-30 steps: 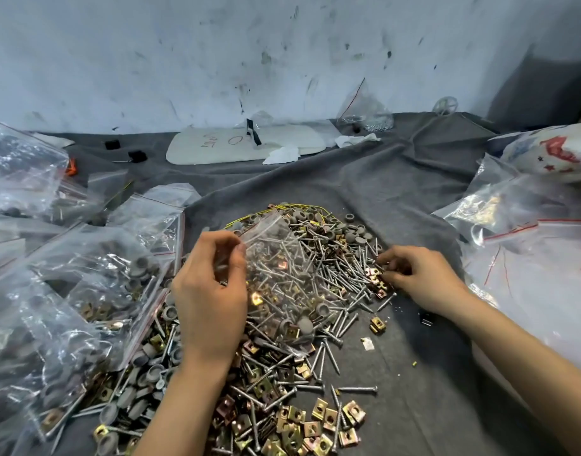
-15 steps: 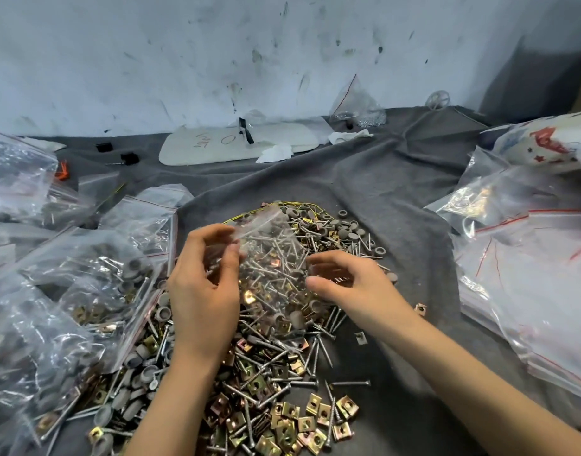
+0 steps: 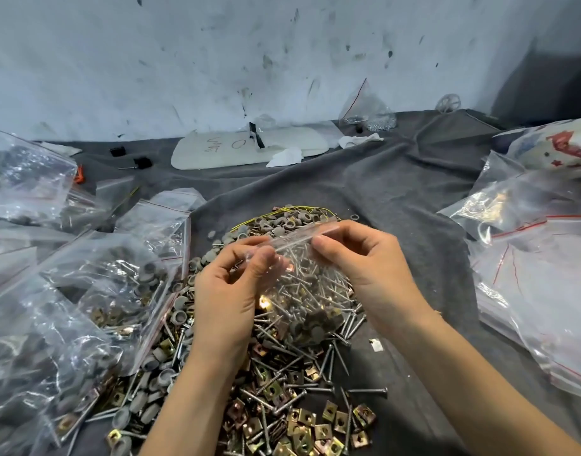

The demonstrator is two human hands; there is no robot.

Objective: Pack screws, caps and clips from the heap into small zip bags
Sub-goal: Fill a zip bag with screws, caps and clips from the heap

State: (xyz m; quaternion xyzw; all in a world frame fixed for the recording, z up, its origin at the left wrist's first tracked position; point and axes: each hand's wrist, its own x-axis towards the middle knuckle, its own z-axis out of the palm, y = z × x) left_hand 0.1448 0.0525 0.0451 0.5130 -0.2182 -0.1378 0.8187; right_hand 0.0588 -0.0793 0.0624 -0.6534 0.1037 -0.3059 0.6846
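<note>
I judge the job partway: filled bags (image 3: 85,307) lie piled at my left, yet a large heap (image 3: 282,393) of screws, caps and clips covers the surface (image 3: 397,199). My left hand (image 3: 230,291) and right hand (image 3: 365,268) hold a small zip bag (image 3: 304,291) over it, fingers (image 3: 325,245) pinching its top strip, screws and caps inside.

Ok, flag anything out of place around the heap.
A small pale piece, maybe a clip, lies alone on the cloth right of the heap. A yellow strand loops along the heap's far edge; it is no screw, cap or clip.
</note>
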